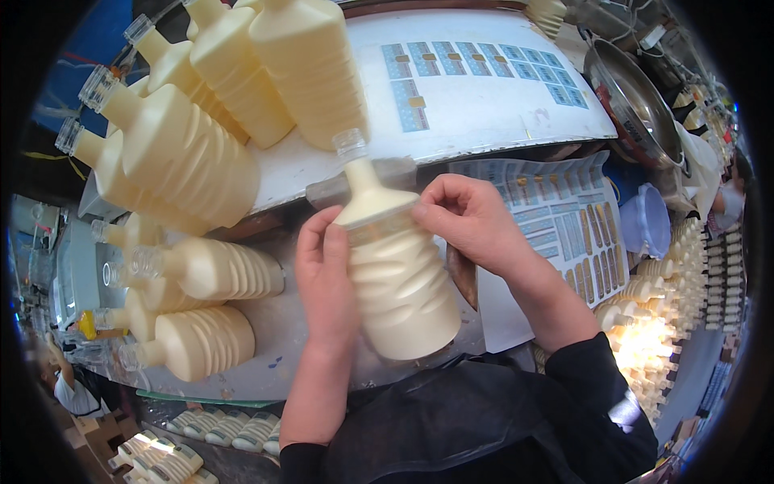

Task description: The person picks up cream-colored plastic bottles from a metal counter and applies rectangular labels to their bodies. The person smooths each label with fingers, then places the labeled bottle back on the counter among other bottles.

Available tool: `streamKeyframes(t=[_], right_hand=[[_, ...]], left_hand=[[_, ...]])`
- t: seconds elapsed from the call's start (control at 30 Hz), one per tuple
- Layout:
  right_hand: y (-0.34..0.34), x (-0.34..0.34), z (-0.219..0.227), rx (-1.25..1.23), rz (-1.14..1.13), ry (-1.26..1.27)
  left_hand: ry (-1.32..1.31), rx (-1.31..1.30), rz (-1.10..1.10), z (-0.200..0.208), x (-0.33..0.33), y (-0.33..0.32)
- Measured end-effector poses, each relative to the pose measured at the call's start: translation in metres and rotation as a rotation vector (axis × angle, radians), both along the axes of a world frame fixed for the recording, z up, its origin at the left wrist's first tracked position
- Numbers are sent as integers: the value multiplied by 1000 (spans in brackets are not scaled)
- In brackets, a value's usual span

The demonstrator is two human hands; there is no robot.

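Note:
A cream-coloured plastic bottle (403, 290) with a wavy ribbed body and a clear threaded neck stands tilted in front of me. A thin, partly see-through label strip (377, 229) runs across it just below the shoulder. My left hand (324, 270) is closed on the bottle's left side, its thumb and fingers by the strip's left end. At the strip's right end, the thumb and forefinger of my right hand (461, 211) are pinched together against the bottle's shoulder. The fingertips partly hide both ends of the strip.
Several similar bottles (193, 161) stand at the far left; others (205, 343) lie below them. Blue label pieces lie on the white board (492, 113). A label sheet (556, 234), a metal pan (633, 101) and a lilac bucket (645, 222) are on the right.

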State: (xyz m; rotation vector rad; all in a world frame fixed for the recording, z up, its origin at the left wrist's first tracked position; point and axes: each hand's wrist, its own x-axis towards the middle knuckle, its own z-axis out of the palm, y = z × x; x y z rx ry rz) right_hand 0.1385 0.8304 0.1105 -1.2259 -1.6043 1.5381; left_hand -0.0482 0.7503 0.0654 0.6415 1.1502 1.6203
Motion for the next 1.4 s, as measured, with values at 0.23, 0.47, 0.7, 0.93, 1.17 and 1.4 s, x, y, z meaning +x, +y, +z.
streamKeyframes(t=[0.23,0.47,0.7,0.93,1.17,1.4], right_hand=[[-3,0,5,-13,2,53],[-6,1,12,55,14,71],[-6,1,26,124,25,43],[4,31,65,251,0,-95],[4,29,114,393,173,-346],[7,15,120,552,412,-345]], left_hand=[[-30,-39,-17,-10,-5,-10],[1055,6,-335,-24,-12,-89],[1147,133,-116,-33,14,-92],[1327,434,20,9,8,-108],[1707,687,-237,35,33,-78],[1834,771,-377,50,37,-71]])
